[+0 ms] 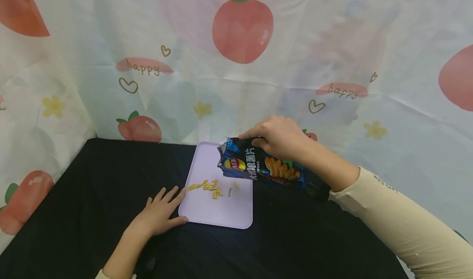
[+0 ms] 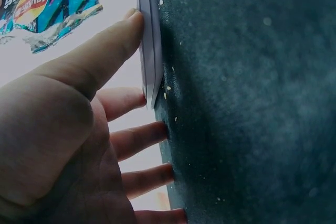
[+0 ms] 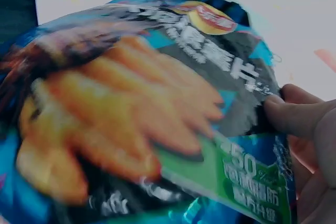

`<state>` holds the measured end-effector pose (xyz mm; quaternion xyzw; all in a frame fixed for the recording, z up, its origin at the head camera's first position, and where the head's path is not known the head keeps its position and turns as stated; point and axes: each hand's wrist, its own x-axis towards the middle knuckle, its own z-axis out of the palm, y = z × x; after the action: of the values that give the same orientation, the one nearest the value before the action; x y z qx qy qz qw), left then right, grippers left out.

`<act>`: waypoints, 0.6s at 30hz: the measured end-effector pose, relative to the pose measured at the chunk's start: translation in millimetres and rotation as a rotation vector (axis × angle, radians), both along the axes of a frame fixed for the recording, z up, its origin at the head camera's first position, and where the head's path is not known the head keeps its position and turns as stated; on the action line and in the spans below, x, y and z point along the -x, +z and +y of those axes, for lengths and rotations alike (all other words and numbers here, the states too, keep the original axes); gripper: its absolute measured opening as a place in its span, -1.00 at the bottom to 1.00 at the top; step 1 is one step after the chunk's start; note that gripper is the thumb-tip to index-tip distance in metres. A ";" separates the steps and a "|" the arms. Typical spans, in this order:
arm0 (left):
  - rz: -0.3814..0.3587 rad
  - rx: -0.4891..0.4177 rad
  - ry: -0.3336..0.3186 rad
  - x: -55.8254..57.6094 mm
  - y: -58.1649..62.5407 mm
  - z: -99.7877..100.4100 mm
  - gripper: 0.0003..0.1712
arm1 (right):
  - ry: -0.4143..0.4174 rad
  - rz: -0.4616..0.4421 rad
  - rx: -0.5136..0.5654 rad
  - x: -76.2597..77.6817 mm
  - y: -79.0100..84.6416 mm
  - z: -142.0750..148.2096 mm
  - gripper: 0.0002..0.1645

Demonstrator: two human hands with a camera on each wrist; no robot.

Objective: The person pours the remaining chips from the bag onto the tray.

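My right hand pinches the upper edge of a dark blue bag of potato chips, thumb on its printed front in the right wrist view. The bag lies tipped on its side in the air, its torn mouth facing left over a pale purple tray. Yellow chip pieces lie scattered across the middle of the tray. With fingers spread, my left hand rests at the tray's left side; its thumb and index finger touch the rim in the left wrist view.
A black cloth covers the table. Small crumbs dot it beside the tray. Behind the table hangs a pale curtain printed with fruit, hearts and flowers.
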<state>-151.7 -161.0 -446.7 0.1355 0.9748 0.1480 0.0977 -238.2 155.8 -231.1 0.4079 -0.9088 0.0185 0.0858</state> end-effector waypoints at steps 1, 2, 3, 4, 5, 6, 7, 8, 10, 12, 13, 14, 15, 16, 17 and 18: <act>-0.001 -0.001 0.001 -0.4 0.0 0.1 -0.05 | -0.001 0.001 0.002 -0.3 1.0 0.2 -0.61; 0.000 0.000 0.000 -0.9 0.6 0.1 -0.05 | -0.004 0.000 0.000 -0.5 1.5 0.1 -0.60; 0.000 -0.001 0.001 -1.3 1.1 0.2 -0.05 | -0.004 0.000 -0.005 -0.7 1.9 0.0 -0.60; 0.003 -0.001 0.001 -1.7 1.3 0.2 -0.05 | -0.003 -0.003 -0.008 -0.8 2.4 -0.1 -0.61; 0.004 -0.002 -0.001 -2.1 1.5 0.0 -0.05 | -0.005 -0.001 -0.007 -1.1 2.8 0.0 -0.60; 0.003 -0.003 0.001 -2.5 1.5 0.0 -0.05 | -0.007 0.005 -0.007 -1.1 3.0 0.1 -0.60; 0.004 -0.002 0.001 -2.4 1.2 -0.2 -0.05 | -0.007 0.003 -0.007 -1.1 3.0 0.1 -0.60; 0.006 -0.003 -0.002 -2.2 1.0 -0.3 -0.05 | -0.007 0.002 -0.010 -1.0 3.0 0.2 -0.60; 0.005 -0.007 -0.005 -1.8 0.2 -0.1 -0.05 | -0.010 0.006 -0.006 -1.5 4.2 1.2 -0.60; 0.001 -0.008 -0.003 -1.3 0.0 -0.1 -0.05 | -0.010 0.008 -0.001 -2.0 5.1 1.8 -0.59; 0.000 -0.006 -0.003 -1.0 -0.1 -0.2 -0.05 | -0.009 0.007 -0.002 -2.0 5.6 1.9 -0.60; -0.001 -0.005 -0.002 -0.8 0.1 -0.3 -0.05 | -0.007 0.007 -0.002 -2.2 5.9 2.0 -0.60; -0.003 -0.003 -0.001 -0.7 0.1 -0.5 -0.05 | -0.006 0.006 0.000 -2.5 6.1 2.0 -0.59; -0.005 -0.002 0.001 -0.6 0.1 -0.8 -0.05 | -0.004 0.008 0.004 -2.5 6.3 1.9 -0.59; -0.003 -0.003 0.001 -0.4 0.4 -1.0 -0.05 | -0.003 0.010 0.010 -2.6 6.6 1.9 -0.59; -0.003 -0.001 0.001 -0.2 0.1 -1.3 -0.05 | -0.003 0.012 0.014 -2.6 6.9 1.8 -0.59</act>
<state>-151.4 -162.3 -446.6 0.1349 0.9746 0.1486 0.0992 -235.6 157.6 -224.2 0.4060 -0.9087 0.0224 0.0941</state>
